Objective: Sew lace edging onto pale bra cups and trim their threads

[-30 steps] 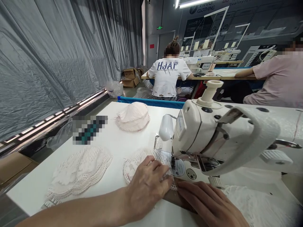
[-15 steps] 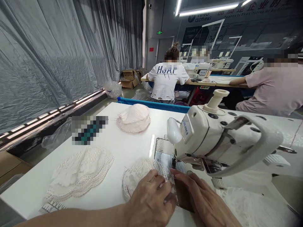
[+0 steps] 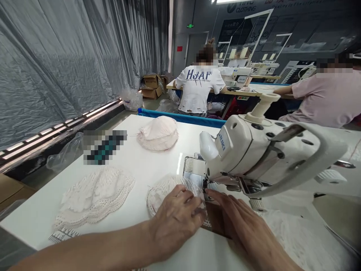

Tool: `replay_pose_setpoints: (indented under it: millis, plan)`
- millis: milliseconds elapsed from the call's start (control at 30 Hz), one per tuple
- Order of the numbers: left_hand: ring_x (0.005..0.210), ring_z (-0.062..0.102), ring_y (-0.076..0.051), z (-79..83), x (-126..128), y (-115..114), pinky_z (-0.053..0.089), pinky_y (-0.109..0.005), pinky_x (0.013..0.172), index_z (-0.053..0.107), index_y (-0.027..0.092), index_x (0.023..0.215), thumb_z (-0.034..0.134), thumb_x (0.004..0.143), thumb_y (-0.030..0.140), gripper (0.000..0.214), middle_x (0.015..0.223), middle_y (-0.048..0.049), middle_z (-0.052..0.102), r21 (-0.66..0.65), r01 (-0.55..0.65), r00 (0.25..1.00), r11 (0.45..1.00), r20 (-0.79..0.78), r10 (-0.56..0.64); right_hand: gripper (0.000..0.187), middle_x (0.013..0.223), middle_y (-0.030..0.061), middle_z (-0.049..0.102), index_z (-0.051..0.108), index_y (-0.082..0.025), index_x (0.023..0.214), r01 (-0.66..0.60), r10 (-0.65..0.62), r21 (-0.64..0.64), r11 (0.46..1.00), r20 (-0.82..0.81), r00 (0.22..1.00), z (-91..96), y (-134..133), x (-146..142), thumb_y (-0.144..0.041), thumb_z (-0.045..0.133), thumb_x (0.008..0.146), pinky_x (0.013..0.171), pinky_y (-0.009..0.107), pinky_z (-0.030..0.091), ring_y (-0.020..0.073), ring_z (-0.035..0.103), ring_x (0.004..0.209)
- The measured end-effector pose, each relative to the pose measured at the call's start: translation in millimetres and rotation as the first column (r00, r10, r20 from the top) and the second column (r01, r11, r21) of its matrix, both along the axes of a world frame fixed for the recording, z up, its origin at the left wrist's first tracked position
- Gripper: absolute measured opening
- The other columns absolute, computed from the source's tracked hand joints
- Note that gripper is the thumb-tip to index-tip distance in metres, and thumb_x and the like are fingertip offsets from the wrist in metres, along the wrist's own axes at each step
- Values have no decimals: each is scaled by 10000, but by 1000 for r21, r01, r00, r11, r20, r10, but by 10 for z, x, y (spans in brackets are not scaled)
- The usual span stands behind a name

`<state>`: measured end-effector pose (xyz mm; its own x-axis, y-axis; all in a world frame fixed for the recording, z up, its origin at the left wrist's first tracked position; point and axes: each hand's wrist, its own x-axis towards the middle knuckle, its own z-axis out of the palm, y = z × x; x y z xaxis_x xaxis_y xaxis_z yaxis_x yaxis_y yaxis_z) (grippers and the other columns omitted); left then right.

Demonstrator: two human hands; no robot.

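Observation:
A white sewing machine [image 3: 262, 150] stands on the white table [image 3: 158, 158]. Under its needle lies a white lace piece [image 3: 163, 192]. My left hand [image 3: 177, 220] rests on that lace, its fingers curled and pressing the fabric flat just left of the needle. Beside it, my right hand [image 3: 239, 222] lies flat, fingers stretched toward the presser foot and over a brown strip [image 3: 214, 222] that lies with the lace edge.
A stack of white lace pieces [image 3: 93, 197] lies at the near left. A pale pink domed pile [image 3: 158, 132] sits further back. A person in a white printed shirt [image 3: 199, 88] sits facing away, and another in pink [image 3: 324, 98] sits at the right. Grey plastic sheeting hangs at the left.
My right hand has slid forward from the near table edge up to the presser foot. My left hand has stayed on the lace. The view has shifted slightly.

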<state>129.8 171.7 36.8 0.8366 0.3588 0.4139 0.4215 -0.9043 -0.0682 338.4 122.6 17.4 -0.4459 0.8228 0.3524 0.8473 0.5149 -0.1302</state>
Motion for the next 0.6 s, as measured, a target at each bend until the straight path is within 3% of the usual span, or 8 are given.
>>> replay_pose_setpoints:
  millis: [167, 367, 600]
  plan:
    - [876, 559, -148, 24, 40, 93, 407, -329, 825, 593, 158, 932, 490, 881, 82, 137, 936, -22, 608, -34, -31, 998, 999, -46, 29, 382, 1224, 93, 601, 484, -253, 1274, -68, 64, 43, 997, 90, 994, -37, -152, 107, -191, 348, 922, 755, 384, 518, 226, 625, 966]
    - [877, 554, -165, 53, 77, 159, 397, -342, 806, 586, 150, 978, 464, 898, 104, 153, 947, -37, 610, -87, -30, 996, 996, -82, 23, 386, 1200, 119, 625, 594, -189, 1180, -112, 94, 119, 987, 149, 984, -79, -149, 61, -215, 271, 970, 746, 379, 477, 241, 604, 1000]
    - [908, 548, -162, 15, 94, 256, 367, -332, 818, 540, 153, 987, 474, 890, 106, 126, 1001, -39, 600, -99, -9, 997, 995, -81, 1, 501, 1108, 84, 682, 678, -124, 1038, -258, 162, 278, 925, 325, 931, 34, -1, 28, -190, 185, 984, 560, 294, 477, 203, 674, 848]
